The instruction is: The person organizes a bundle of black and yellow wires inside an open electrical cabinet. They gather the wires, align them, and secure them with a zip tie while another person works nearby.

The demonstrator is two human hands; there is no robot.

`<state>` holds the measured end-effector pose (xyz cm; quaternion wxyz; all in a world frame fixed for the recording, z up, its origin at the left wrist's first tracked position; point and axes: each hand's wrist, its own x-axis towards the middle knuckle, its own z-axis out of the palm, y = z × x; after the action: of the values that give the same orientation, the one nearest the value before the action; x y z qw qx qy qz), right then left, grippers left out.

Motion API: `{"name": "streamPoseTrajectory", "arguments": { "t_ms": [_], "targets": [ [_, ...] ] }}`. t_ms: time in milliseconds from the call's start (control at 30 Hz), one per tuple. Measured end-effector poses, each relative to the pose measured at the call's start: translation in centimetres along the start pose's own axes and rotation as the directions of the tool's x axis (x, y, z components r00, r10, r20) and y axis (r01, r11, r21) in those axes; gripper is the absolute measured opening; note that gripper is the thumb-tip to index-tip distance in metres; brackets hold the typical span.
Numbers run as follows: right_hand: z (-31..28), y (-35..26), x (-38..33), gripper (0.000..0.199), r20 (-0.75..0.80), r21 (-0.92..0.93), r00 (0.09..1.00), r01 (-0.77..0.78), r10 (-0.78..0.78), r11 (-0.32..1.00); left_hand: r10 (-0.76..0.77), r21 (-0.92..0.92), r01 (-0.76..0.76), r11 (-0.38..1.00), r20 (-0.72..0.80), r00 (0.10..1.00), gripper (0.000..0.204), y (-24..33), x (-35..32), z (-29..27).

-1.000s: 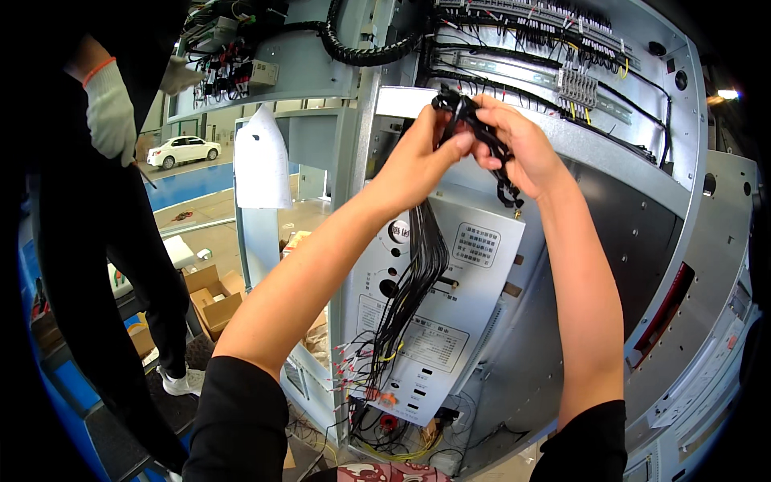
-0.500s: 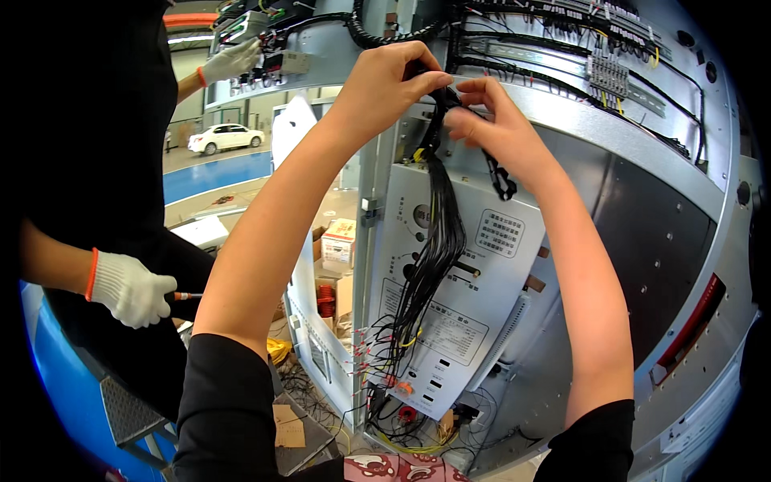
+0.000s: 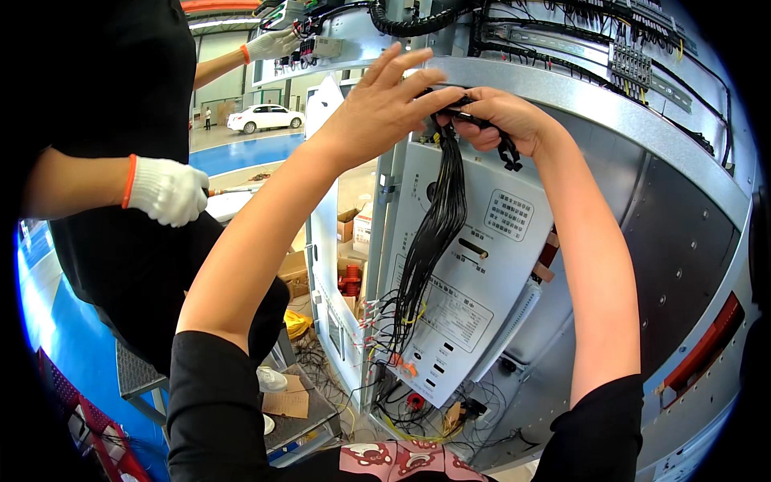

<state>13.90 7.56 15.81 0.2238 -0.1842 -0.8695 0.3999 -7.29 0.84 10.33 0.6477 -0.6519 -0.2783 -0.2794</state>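
A thick bundle of black wires [image 3: 440,213] hangs in front of a light-grey panel [image 3: 502,213], its lower ends fanning out with small pale and red tips. My right hand [image 3: 506,119] is closed at the top of the bundle, around a black strip [image 3: 510,154] whose curled end dangles below the fingers. I cannot make out the strip's exact kind. On the bundle's other side, my left hand [image 3: 384,108] has its fingers spread and slightly blurred, one fingertip near the strip.
At left stands a co-worker in black; one gloved hand [image 3: 170,191] holds a tool, the other [image 3: 273,45] reaches to cabinet parts. Terminal blocks [image 3: 630,66] and wiring line the upper cabinet. Loose wires, cardboard [image 3: 287,398] and boxes lie below. A white car [image 3: 265,118] stands behind.
My left hand has come off the bundle's top and spread its fingers. My right hand has closed on the black strip. The view has shifted, and the co-worker's lower gloved hand sits higher.
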Motion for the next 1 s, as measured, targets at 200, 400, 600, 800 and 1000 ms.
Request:
{"name": "streamPoseTrajectory", "arguments": {
  "t_ms": [200, 400, 600, 800, 1000],
  "targets": [
    [0.5, 2.2, 0.8, 0.034, -0.408, -0.656, 0.791, 0.094, -0.456, 0.749, -0.371, -0.525, 0.503, 0.687, 0.342, 0.863, 0.023, 0.4, -0.5, 2.2],
    [2.0, 4.5, 1.7, 0.054, 0.017, -0.928, 0.697, 0.277, -0.717, 0.248, -0.265, -0.494, 0.834, -0.246, 0.862, 0.433, 0.019, -1.3, 0.8, 0.1],
    [2.0, 4.5, 3.1, 0.023, -0.084, -0.742, 0.869, 0.271, -0.487, 0.613, -0.364, -0.567, 0.759, -0.319, 0.813, 0.454, 0.028, -0.5, -2.8, 3.3],
    [0.2, 2.6, 4.5, 0.024, -0.014, -0.574, 0.998, 0.041, -0.060, 0.818, -0.187, -0.187, 0.171, 0.967, -0.072, 0.980, 0.047, 2.2, -3.7, 4.8],
    [-0.2, 4.5, 3.9, 0.019, -0.341, -0.671, 0.850, 0.078, -0.400, 0.737, -0.589, -0.585, 0.616, 0.527, 0.271, 0.761, 0.023, 3.6, -4.1, 7.5]
  ]
}}
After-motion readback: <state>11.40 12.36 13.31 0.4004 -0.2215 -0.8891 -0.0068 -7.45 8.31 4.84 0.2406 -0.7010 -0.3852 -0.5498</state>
